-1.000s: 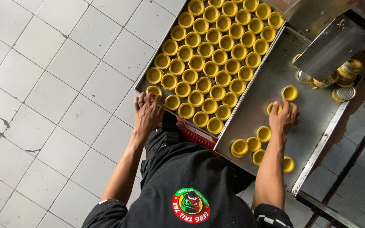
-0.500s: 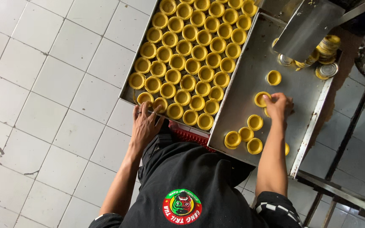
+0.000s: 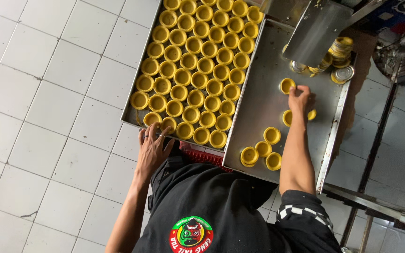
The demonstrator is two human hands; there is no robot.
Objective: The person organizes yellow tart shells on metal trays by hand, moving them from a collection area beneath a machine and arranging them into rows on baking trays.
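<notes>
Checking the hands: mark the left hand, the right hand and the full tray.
left hand [image 3: 153, 149], head view, back of the hand.
right hand [image 3: 301, 99], head view, back of the hand.
full tray [image 3: 128, 114], head view, bare left rim.

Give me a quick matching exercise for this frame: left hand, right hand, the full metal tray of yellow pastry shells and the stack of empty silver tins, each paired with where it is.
Things:
1. Left hand
2. Right hand
3. Full metal tray of yellow pastry shells
4. Stack of empty silver tins

Places:
A. Far corner of the flat steel sheet, beside the slanted metal chute
B. On the white tiled surface
C. At the near edge of the full tray
D. On the steel sheet among loose yellow shells

Pairs: 1-C, 2-D, 3-B, 4-A
</notes>
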